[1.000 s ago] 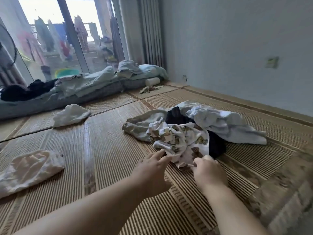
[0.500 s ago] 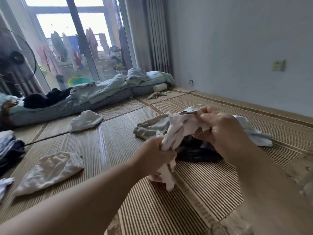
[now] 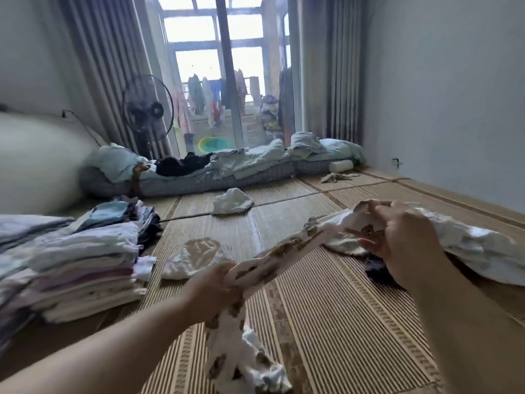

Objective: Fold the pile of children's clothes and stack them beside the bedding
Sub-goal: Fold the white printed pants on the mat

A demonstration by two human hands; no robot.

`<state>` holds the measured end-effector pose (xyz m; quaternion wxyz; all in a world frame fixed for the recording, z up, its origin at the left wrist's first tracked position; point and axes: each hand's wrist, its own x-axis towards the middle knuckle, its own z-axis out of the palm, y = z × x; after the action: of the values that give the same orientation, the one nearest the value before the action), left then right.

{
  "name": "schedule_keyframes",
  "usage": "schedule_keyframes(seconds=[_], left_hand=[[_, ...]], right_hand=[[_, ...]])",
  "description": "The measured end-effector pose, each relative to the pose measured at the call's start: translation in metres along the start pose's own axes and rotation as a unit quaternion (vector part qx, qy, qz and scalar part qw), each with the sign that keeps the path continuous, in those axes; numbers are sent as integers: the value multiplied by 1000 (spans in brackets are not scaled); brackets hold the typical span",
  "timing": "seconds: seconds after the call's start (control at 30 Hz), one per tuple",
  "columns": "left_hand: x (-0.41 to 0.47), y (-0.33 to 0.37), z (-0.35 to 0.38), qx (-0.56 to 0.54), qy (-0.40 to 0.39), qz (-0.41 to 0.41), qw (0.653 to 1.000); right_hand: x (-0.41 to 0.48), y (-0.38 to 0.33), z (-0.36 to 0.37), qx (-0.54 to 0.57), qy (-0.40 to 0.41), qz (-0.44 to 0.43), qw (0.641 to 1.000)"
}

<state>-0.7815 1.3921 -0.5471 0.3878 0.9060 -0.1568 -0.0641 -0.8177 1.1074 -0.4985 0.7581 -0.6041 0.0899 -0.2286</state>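
Note:
A white children's garment with brown prints [image 3: 287, 250] is stretched in the air between my hands. My left hand [image 3: 213, 291] grips one end, and the rest hangs down below it. My right hand [image 3: 403, 237] pinches the other end, up and to the right. Behind my right hand lies the unfolded pile [image 3: 483, 251] of white and dark clothes on the mat. A stack of folded clothes [image 3: 85, 265] stands at the left. The bedding [image 3: 221, 169] runs along the window at the back.
Loose white garments lie on the straw mat, one [image 3: 193, 257] by the stack and one [image 3: 231, 201] farther back. A small rag [image 3: 336, 176] lies near the bedding's right end. A standing fan [image 3: 147, 109] is at the back left. A wall closes the right side.
My hands have pulled apart, stretching the printed garment out between them. The view has swung left, bringing the folded stack and the fan into sight.

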Motion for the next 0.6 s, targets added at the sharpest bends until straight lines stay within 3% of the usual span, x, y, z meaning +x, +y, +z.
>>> schedule_keyframes(seconds=[0.1, 0.17, 0.3, 0.37, 0.47, 0.6], left_hand=[[-15, -15, -28, -23, 22, -53, 998], [-24, -17, -42, -96, 30, -70, 992], [-38, -11, -63, -212, 51, -79, 973], [-37, -10, -72, -249, 63, -79, 963], [-35, -4, -80, -280, 62, -124, 950], [-27, 2, -84, -356, 36, -134, 924]], right_hand=[[-4, 8, 16, 47, 6, 38, 998], [-4, 18, 27, 39, 17, 47, 998], [-8, 39, 54, -45, 14, 60, 997], [-10, 52, 67, -140, -3, 38, 989], [-19, 68, 86, -327, -107, -15, 939], [-37, 78, 114, -357, -312, -42, 879]])
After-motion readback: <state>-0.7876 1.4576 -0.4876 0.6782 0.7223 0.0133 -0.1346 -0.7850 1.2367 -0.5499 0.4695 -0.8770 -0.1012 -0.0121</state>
